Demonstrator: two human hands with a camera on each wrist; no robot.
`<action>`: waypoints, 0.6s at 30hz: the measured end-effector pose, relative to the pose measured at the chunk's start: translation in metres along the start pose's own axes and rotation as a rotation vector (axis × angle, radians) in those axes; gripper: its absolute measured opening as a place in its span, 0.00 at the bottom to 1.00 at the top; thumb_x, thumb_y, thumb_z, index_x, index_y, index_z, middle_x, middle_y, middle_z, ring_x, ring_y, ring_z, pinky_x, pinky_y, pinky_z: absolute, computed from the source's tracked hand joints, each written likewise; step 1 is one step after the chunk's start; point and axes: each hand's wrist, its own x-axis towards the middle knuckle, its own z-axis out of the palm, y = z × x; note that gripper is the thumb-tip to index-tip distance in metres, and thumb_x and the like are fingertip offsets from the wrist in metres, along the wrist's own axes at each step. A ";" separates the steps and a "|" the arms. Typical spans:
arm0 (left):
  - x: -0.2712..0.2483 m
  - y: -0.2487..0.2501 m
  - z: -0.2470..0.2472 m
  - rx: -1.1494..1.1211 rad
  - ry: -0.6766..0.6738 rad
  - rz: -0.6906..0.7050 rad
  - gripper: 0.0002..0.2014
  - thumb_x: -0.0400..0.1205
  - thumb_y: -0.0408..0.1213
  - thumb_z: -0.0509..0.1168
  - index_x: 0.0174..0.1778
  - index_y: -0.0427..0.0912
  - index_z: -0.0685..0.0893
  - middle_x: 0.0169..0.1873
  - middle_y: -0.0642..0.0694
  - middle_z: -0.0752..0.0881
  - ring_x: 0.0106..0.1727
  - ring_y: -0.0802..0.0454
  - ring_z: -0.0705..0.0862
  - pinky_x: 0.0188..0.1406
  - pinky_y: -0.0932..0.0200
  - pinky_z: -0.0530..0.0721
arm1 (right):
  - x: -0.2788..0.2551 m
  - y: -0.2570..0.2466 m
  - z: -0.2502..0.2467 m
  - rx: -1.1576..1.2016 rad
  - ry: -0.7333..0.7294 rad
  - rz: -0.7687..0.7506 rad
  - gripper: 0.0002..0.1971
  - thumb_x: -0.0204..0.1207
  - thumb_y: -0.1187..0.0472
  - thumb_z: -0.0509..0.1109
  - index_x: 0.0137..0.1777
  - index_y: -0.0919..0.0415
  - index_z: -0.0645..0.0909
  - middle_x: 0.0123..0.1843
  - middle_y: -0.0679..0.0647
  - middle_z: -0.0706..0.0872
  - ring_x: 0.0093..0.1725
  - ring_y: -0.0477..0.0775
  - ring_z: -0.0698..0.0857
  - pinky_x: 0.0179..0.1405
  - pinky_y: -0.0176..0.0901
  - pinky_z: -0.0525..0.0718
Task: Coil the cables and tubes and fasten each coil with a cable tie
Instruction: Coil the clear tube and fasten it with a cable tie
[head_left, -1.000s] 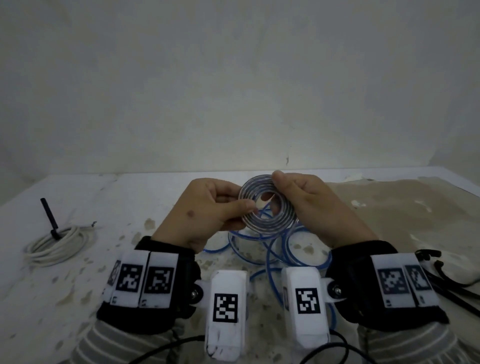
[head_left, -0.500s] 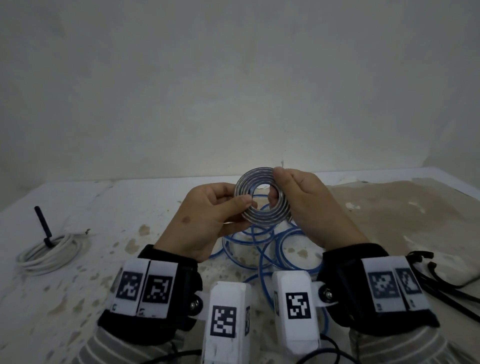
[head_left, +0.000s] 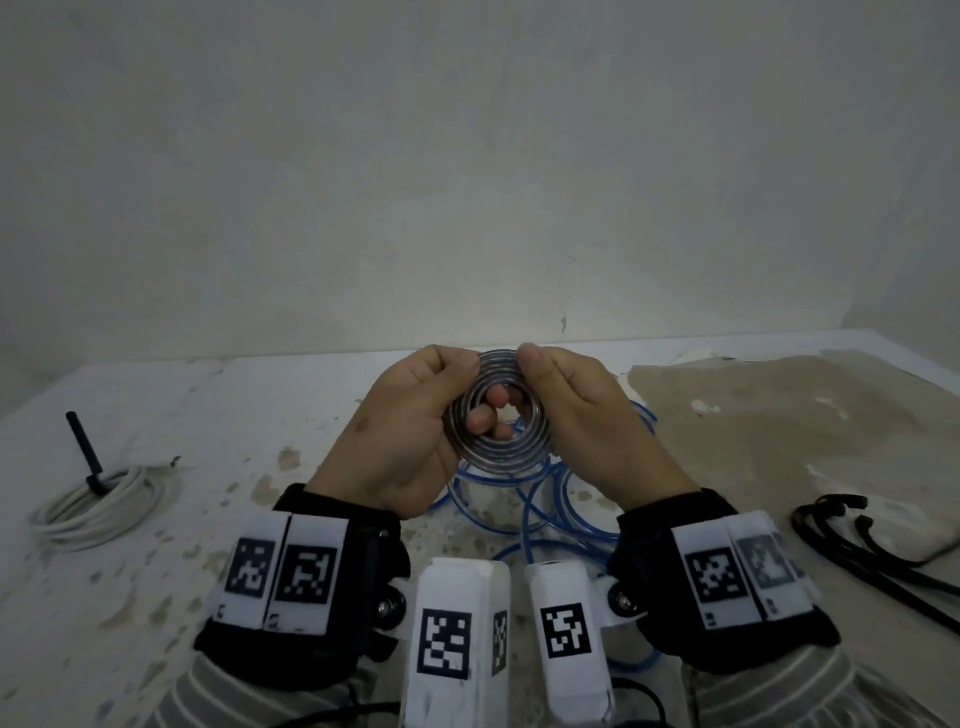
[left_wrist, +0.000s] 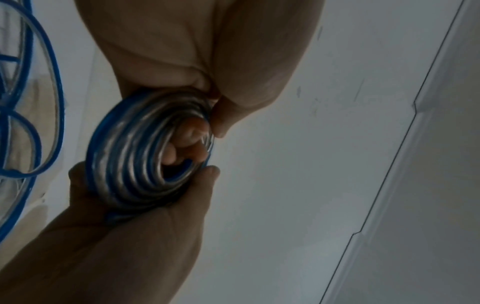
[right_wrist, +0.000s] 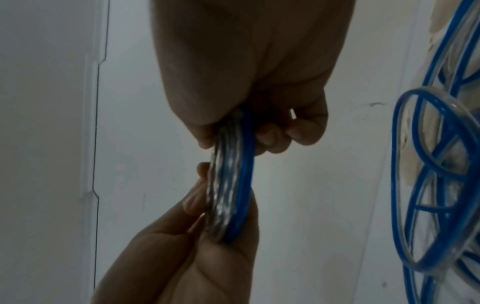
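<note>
A flat coil (head_left: 498, 458) of clear tube with a blue core is held upright above the table, between both hands. My left hand (head_left: 448, 385) pinches its upper left rim with the thumb in front, and its fingers (head_left: 487, 415) poke through the centre hole. My right hand (head_left: 545, 379) pinches the upper right rim under the thumb. In the left wrist view the coil (left_wrist: 130, 156) shows several tight turns. Seen edge-on in the right wrist view, the coil (right_wrist: 230, 185) sits between the right hand (right_wrist: 259, 115) and the left hand (right_wrist: 207, 236). The tube's loose loops (head_left: 545, 514) trail on the table below.
A white cable coil (head_left: 98, 504) bound with a black cable tie (head_left: 85, 449) lies at the far left. Black cables (head_left: 857, 540) lie at the right edge over a white object (head_left: 904, 545). The stained table (head_left: 260, 519) meets a bare wall behind.
Both hands shifted their grip toward the coil's top rim. My left fingers now show through the centre hole. The coil looks tighter.
</note>
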 end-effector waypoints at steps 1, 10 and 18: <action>0.001 0.000 -0.001 -0.010 0.021 0.010 0.08 0.86 0.31 0.51 0.50 0.31 0.74 0.25 0.42 0.80 0.19 0.57 0.73 0.25 0.61 0.84 | 0.000 0.000 0.001 0.055 0.016 0.038 0.20 0.85 0.54 0.53 0.37 0.63 0.80 0.33 0.51 0.80 0.34 0.44 0.77 0.37 0.41 0.75; 0.008 -0.004 -0.009 -0.203 0.107 0.025 0.09 0.86 0.30 0.50 0.42 0.35 0.72 0.24 0.42 0.81 0.19 0.56 0.76 0.29 0.61 0.86 | -0.002 0.008 0.004 -0.045 -0.078 0.192 0.20 0.85 0.51 0.51 0.33 0.60 0.70 0.28 0.55 0.73 0.30 0.54 0.73 0.35 0.47 0.73; 0.001 -0.013 0.011 -0.072 0.035 -0.017 0.11 0.85 0.29 0.51 0.37 0.38 0.70 0.22 0.42 0.80 0.17 0.56 0.70 0.19 0.64 0.78 | -0.031 0.007 -0.057 -0.304 -0.313 0.376 0.25 0.79 0.41 0.57 0.38 0.60 0.85 0.30 0.48 0.82 0.31 0.44 0.80 0.30 0.29 0.75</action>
